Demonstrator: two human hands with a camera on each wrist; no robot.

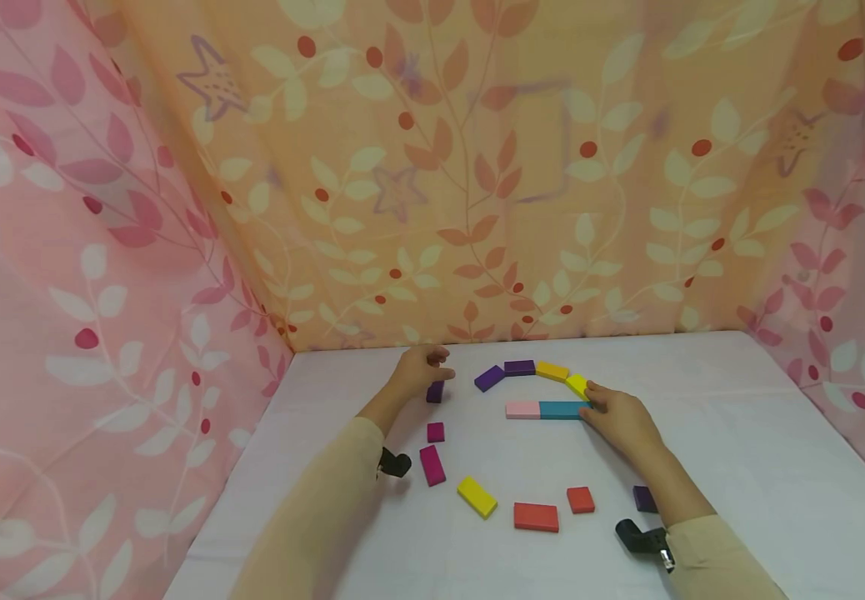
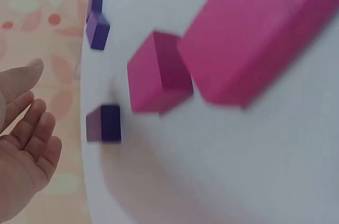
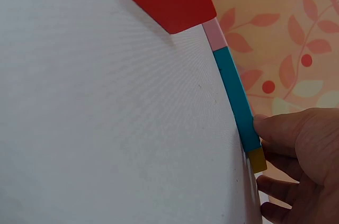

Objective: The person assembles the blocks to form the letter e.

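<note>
My left hand (image 1: 415,372) hovers at the far left over a dark purple block (image 1: 435,392). In the left wrist view its fingers are loosely bent, with nothing between them, beside that purple block (image 2: 110,124). At the right end of a straight row, my right hand (image 1: 622,419) has its thumb at a blue block (image 1: 562,410) and its forefinger at a yellow block (image 1: 577,386). A pink block (image 1: 522,410) joins the blue one end to end. The right wrist view shows the thumb beside the blue block (image 3: 239,99), the other fingers spread below.
An arc of blocks continues with an orange-yellow block (image 1: 552,372) and two purple ones (image 1: 519,367). Nearer lie magenta blocks (image 1: 432,465), a yellow block (image 1: 477,497), red blocks (image 1: 536,517) and a dark purple block (image 1: 645,499). Patterned curtains (image 1: 477,167) surround the white table (image 1: 312,375).
</note>
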